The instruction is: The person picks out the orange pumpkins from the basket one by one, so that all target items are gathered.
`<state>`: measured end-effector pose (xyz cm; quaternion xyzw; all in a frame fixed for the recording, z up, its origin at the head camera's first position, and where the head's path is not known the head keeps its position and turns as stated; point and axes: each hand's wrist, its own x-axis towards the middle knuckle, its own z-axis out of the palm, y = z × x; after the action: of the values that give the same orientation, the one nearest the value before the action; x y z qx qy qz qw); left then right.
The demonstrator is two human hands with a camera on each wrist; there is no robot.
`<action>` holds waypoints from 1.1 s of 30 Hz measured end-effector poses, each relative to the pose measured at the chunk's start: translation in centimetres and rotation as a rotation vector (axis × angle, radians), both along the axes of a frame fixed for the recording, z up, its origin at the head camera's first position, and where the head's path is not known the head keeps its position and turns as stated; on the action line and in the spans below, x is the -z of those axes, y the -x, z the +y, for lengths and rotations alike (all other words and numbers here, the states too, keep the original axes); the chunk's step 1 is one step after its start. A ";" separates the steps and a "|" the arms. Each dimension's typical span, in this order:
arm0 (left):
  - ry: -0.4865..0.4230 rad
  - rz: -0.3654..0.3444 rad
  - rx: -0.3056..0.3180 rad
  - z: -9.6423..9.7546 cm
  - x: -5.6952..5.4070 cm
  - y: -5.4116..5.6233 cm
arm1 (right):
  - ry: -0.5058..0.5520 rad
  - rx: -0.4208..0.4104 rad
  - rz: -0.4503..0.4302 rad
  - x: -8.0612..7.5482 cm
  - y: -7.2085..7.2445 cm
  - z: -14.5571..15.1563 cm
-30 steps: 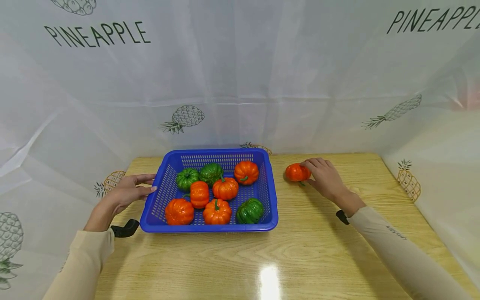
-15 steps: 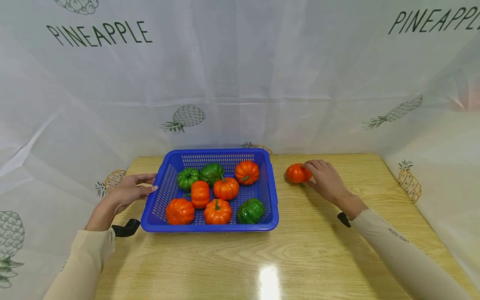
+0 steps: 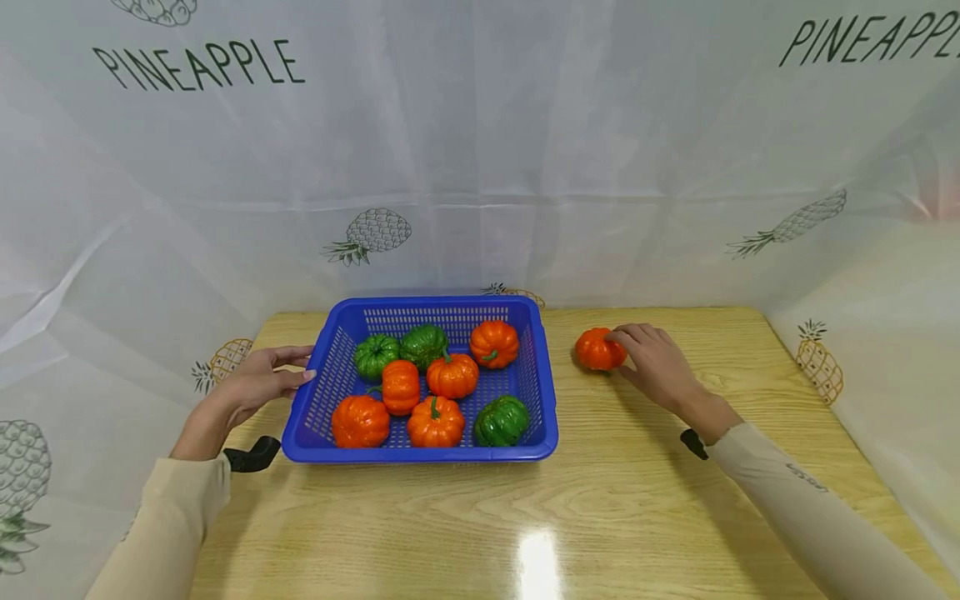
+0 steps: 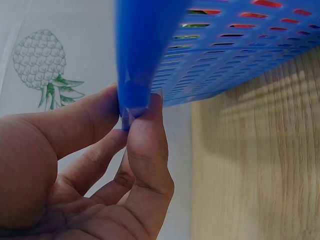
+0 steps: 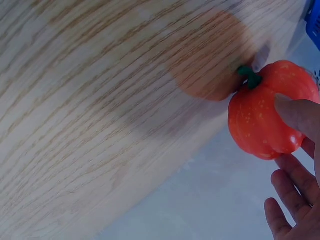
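My left hand (image 3: 258, 387) pinches the left rim of a blue plastic basket (image 3: 420, 456). Thumb and fingers meet around the basket's rim (image 4: 142, 55) in the left wrist view. To the right of the basket, my right hand (image 3: 660, 367) holds a small orange pumpkin (image 3: 598, 350) from its right side. The right wrist view shows the thumb on one side of this pumpkin (image 5: 262, 117) and fingers at the other, its green stem facing away from the palm. Inside the basket lie several orange pumpkins (image 3: 436, 422) and several green pumpkins (image 3: 501, 422).
The wooden table (image 3: 600, 508) carries the basket at its back left. A white curtain (image 3: 600, 167) printed with pineapples hangs behind the table and along both sides. A black wrist strap part (image 3: 253, 456) juts out near the basket's front left corner.
The orange pumpkin at my right hand has tilted slightly and shifted a little toward the right and front, with the hand. My left hand and the basket hold their place.
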<state>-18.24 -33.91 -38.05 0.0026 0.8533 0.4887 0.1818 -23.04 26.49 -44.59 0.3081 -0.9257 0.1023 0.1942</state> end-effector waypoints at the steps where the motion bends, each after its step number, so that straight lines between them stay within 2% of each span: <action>1: 0.000 -0.001 -0.002 0.0 0.0 0.0 | -0.003 0.000 0.001 0.0 -0.1 0.0; 6: -0.002 -0.002 0.002 0.1 -0.1 0.0 | -0.018 -0.008 0.010 -0.1 -0.2 0.1; 10: -0.009 -0.007 0.002 0.0 0.0 0.0 | -0.016 -0.026 0.031 -0.8 -0.5 0.1; 18: -0.019 -0.007 0.004 0.0 0.0 -0.1 | -0.022 -0.040 0.056 -3.4 -0.8 -1.0; 24: -0.023 -0.006 0.000 -0.1 0.0 -0.1 | -0.003 -0.045 0.022 -5.7 -1.2 -2.8; 29: -0.024 0.003 0.009 -0.2 0.1 -0.2 | 0.022 -0.092 0.002 -7.4 -1.6 -4.7; 33: -0.026 0.001 0.008 0.0 0.0 -0.1 | 0.032 -0.129 -0.012 -8.2 -1.7 -6.4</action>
<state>-18.14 -33.95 -38.09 0.0088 0.8470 0.4989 0.1833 -21.35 20.14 -36.41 0.3633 -0.9033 0.1313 0.1866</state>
